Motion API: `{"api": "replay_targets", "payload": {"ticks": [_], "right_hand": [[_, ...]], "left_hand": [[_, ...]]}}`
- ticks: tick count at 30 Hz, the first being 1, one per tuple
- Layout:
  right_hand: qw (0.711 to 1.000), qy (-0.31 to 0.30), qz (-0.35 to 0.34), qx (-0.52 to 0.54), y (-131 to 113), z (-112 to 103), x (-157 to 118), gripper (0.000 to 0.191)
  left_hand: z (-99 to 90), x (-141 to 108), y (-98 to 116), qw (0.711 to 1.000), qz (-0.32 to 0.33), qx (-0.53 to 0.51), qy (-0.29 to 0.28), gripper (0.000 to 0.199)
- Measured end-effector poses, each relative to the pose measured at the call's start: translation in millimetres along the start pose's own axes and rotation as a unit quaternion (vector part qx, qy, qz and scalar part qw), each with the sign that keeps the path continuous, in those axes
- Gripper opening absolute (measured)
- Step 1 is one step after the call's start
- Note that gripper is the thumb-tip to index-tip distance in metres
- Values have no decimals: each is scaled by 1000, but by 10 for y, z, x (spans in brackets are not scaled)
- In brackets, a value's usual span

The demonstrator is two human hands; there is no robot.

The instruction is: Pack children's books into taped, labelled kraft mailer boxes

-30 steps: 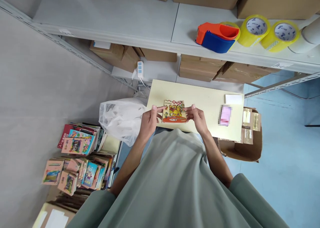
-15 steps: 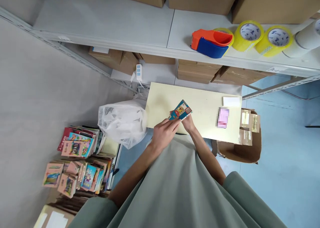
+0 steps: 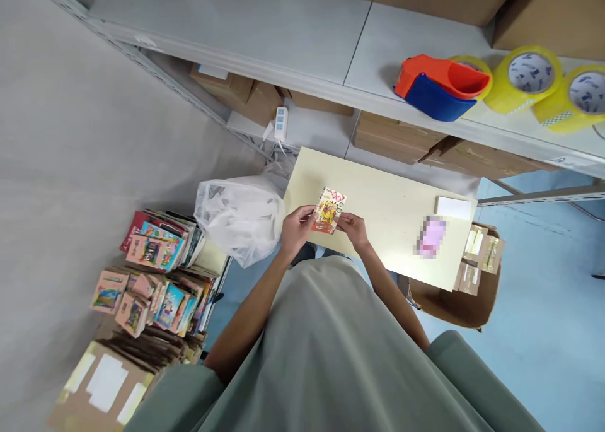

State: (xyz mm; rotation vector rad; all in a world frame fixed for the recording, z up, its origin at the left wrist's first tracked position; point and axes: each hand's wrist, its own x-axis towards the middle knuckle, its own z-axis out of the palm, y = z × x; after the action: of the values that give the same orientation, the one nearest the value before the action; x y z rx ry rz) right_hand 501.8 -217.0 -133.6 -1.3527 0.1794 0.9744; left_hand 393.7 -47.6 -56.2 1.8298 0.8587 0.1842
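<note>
A small book (image 3: 328, 211) with a yellow, red and white illustrated cover is held upright over the cream table (image 3: 378, 205). Its left edge is pinched between the thumb and fingers of my left hand (image 3: 297, 230). On the opposite side, my right hand (image 3: 354, 228) grips the lower right edge with its fingertips. Farther right on the table lie a blurred-out pink item (image 3: 430, 237) and a flat white box (image 3: 452, 207).
Stacks of books (image 3: 155, 246) stand at the left, near a white plastic bag (image 3: 239, 217). An open carton (image 3: 447, 306) holds small boxes at the right. Above the table, a shelf (image 3: 227, 28) carries a red-and-blue tape dispenser (image 3: 439, 88) and yellow tape rolls (image 3: 524, 79).
The book has been turned from its blue side to the yellow and red illustrated one. My left hand has shifted from lying across it to its left edge. The camera view has shifted.
</note>
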Motion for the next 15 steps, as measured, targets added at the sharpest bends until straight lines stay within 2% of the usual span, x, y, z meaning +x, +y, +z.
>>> {"api": "replay_targets", "payload": {"ticks": [3, 6, 10, 13, 15], "right_hand": [[999, 15, 11, -48, 156, 18, 115, 68], [994, 27, 5, -106, 227, 113, 231, 57], [989, 41, -18, -142, 145, 338, 489, 42], [985, 64, -41, -156, -29, 494, 752, 34], [973, 89, -69, -203, -154, 573, 907, 34]], "left_hand": [[-29, 187, -338, 994, -78, 73, -26, 24], [-42, 335, -506, 981, -113, 146, -54, 32], [-106, 585, -483, 973, -87, 209, -44, 43], [-227, 813, -378, 977, -45, 205, -23, 53], [-345, 922, -325, 981, -17, 192, -8, 57]]}}
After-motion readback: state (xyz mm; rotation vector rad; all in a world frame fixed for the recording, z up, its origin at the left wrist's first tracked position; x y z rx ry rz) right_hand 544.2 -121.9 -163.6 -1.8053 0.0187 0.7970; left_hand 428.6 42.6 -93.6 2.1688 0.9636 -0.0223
